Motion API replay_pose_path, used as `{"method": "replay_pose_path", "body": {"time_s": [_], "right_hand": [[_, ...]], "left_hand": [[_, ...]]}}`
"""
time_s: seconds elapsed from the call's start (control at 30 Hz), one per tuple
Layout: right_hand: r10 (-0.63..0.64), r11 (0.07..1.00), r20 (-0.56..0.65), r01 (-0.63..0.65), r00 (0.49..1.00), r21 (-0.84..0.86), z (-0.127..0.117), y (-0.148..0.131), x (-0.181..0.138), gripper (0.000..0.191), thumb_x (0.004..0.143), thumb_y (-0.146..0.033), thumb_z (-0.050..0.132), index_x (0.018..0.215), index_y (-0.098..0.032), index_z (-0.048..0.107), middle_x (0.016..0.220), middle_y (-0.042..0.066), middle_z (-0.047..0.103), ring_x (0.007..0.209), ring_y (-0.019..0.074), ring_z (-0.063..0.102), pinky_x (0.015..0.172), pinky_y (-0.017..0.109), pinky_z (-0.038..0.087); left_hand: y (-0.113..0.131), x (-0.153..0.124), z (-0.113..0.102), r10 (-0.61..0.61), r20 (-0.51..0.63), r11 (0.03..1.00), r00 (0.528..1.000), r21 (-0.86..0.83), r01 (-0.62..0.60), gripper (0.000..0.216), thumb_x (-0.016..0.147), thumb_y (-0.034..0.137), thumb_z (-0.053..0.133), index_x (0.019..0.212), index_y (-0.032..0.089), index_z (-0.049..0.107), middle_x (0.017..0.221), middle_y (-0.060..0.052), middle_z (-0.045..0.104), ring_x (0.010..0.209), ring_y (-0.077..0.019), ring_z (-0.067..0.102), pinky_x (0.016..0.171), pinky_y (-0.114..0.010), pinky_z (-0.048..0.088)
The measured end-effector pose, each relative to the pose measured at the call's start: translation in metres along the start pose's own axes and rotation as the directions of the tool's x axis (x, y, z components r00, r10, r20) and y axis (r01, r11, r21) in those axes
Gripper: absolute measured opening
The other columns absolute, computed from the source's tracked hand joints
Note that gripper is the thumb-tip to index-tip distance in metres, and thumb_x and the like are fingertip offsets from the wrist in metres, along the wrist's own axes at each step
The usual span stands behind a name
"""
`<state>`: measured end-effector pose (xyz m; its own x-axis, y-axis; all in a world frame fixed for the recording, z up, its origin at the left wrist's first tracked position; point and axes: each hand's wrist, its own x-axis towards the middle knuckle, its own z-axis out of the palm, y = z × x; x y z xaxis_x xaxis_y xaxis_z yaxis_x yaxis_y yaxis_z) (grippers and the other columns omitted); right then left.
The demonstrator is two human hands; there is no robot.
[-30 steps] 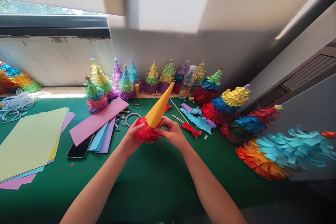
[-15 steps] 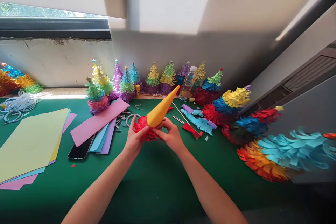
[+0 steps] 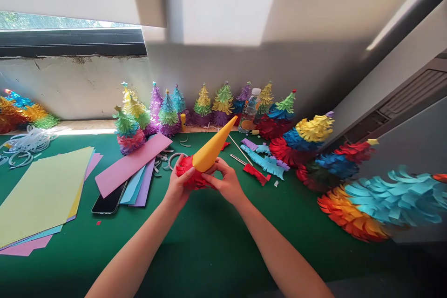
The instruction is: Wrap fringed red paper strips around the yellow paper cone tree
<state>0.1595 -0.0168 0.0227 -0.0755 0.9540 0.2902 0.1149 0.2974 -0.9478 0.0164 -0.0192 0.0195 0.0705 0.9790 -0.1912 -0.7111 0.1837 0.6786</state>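
Between my hands is a yellow paper cone (image 3: 214, 145), tilted with its tip up to the right. Red fringed paper (image 3: 186, 166) wraps the cone's wide lower end. My left hand (image 3: 179, 185) grips the red fringe from the left, thumb lying across it. On the other side, my right hand (image 3: 225, 179) holds the lower edge of the cone, its thumb and fingers near the upper rim of the red band. The cone's underside and some of my fingertips are hidden.
Paper trees line the wall, with a bottle (image 3: 249, 111) among them. Left lie paper sheets (image 3: 45, 191), a pink strip (image 3: 132, 164) over a phone (image 3: 109, 200), and white quilling-like strips (image 3: 30, 142). Right are blue fringe scraps (image 3: 265, 163), a red scrap (image 3: 256, 173) and a fringed tree (image 3: 352, 216).
Both hands and the cone have shifted very slightly left in view. The grip on the cone looks nearly the same, and the view itself has moved a little.
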Motion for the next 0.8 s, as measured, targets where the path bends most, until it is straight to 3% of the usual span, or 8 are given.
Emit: {"method": "replay_pose_path", "body": {"time_s": [0.17,0.53,0.67,0.8], "right_hand": [[-0.006,1.0,0.011,0.006,1.0,0.019,0.0008,-0.0004,-0.0001,0.019,0.069,-0.031,0.07,0.059,-0.019,0.058,0.093,0.003,0.056,0.089,0.0197,0.055,0.084,0.035,0.043],[-0.069,0.997,0.032,0.068,0.997,0.036,0.0013,0.0042,0.0011,0.02,0.07,-0.031,0.07,0.061,-0.02,0.057,0.094,0.002,0.056,0.089,0.0185,0.055,0.082,0.032,0.044],[-0.089,0.995,0.033,0.088,0.995,0.046,0.0013,0.0049,0.0003,0.018,0.072,-0.032,0.069,0.062,-0.021,0.058,0.096,0.003,0.057,0.092,0.0193,0.055,0.083,0.033,0.045],[-0.095,0.995,0.002,0.095,0.995,0.028,0.0018,0.0044,-0.0001,0.017,0.072,-0.033,0.069,0.064,-0.021,0.06,0.097,0.003,0.058,0.093,0.0203,0.056,0.083,0.034,0.046]], "left_hand": [[-0.0008,0.0026,-0.0029,-0.02,-0.001,1.0,1.0,0.013,0.02,0.068,0.061,0.015,0.076,0.121,0.024,0.046,0.111,-0.007,0.063,0.098,-0.0219,0.063,0.081,-0.031,0.053],[0.0024,-0.0011,-0.0009,-0.042,0.139,0.997,0.989,0.063,0.033,0.049,0.067,0.023,0.071,0.113,0.018,0.053,0.105,-0.008,0.065,0.083,-0.0185,0.065,0.065,-0.025,0.053],[0.003,-0.0015,-0.0008,-0.038,0.126,0.997,0.991,0.072,0.029,0.053,0.066,0.023,0.073,0.114,0.02,0.052,0.105,-0.007,0.065,0.08,-0.0174,0.065,0.059,-0.023,0.051],[0.002,-0.0034,0.0005,-0.003,0.118,0.998,0.993,0.063,-0.005,0.062,0.063,0.021,0.074,0.119,0.02,0.048,0.108,-0.007,0.063,0.085,-0.0186,0.065,0.066,-0.024,0.051]]}}
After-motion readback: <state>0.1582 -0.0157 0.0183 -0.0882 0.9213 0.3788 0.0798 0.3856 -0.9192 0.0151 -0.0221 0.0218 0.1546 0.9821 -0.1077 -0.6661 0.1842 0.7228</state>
